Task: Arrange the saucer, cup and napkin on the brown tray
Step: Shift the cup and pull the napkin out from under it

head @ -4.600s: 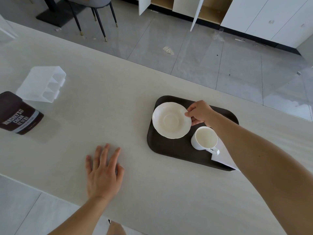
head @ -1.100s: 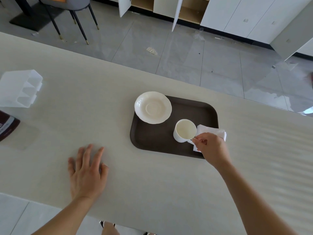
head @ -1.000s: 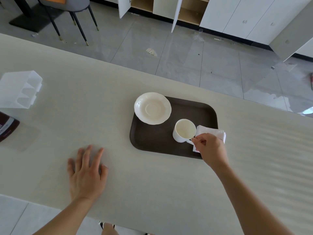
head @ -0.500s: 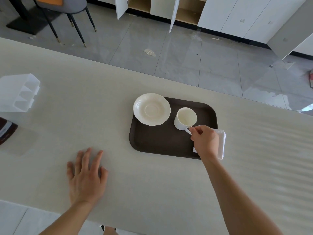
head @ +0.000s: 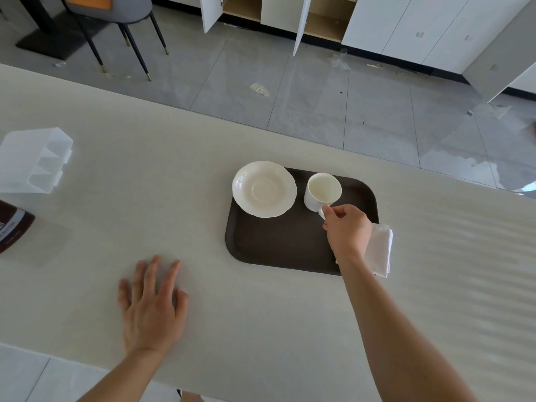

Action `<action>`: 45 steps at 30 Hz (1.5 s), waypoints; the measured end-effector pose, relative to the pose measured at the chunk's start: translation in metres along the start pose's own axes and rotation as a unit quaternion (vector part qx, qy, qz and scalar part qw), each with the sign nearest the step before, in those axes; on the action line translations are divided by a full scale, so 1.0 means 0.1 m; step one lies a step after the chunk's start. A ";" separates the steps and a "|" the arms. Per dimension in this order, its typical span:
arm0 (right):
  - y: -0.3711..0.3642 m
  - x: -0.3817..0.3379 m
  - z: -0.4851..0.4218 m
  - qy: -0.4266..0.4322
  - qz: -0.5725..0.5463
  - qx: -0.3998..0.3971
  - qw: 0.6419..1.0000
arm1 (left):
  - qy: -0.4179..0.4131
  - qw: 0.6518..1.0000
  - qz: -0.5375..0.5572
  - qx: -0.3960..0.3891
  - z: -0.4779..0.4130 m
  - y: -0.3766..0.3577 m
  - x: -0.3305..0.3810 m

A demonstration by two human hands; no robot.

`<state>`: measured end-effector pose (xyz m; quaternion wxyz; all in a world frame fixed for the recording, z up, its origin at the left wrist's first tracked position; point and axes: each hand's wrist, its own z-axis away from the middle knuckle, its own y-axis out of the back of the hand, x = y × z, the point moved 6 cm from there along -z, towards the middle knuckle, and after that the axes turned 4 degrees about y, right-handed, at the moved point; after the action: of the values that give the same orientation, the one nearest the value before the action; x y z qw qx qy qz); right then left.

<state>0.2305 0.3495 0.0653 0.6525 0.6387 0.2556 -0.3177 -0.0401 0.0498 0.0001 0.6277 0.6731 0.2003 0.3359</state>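
Observation:
A dark brown tray lies on the pale counter. The cream saucer rests on its far left corner, overhanging the rim a little. A white cup is over the tray's far side, just right of the saucer; my right hand pinches its handle. I cannot tell whether the cup touches the tray. The folded white napkin lies at the tray's right near corner, partly off the rim and partly hidden by my right wrist. My left hand lies flat on the counter, fingers spread, left of the tray.
A translucent plastic organiser sits at the far left of the counter, with a brown cocoa container nearer at the left edge. Beyond the counter are the tiled floor, a chair and open cabinets.
My right hand has carried the cup by its handle from beside the napkin toward the tray's far side, close to the saucer. The napkin is more exposed. My left hand stays put.

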 end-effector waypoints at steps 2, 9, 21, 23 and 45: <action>-0.02 0.00 0.02 -0.006 -0.005 0.002 1.000 | 0.002 1.000 0.002 -0.003 0.00 0.01 0.01; -0.07 -0.02 0.07 -0.011 -0.022 -0.002 1.000 | 0.001 1.000 0.001 -0.008 0.01 0.01 0.00; -0.11 -0.04 0.04 -0.010 -0.034 -0.016 0.999 | 0.002 1.000 0.000 -0.014 0.01 -0.01 0.00; -0.12 -0.03 0.04 -0.009 -0.035 -0.016 0.999 | 0.004 1.000 0.002 -0.014 0.01 0.00 0.00; -0.14 -0.01 0.03 -0.011 -0.055 -0.033 0.998 | 0.004 1.000 -0.002 -0.017 0.02 0.00 0.00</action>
<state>0.2189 0.3471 0.0565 0.6575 0.5982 0.2938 -0.3514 -0.0387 0.0489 0.0006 0.6387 0.6608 0.1988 0.3403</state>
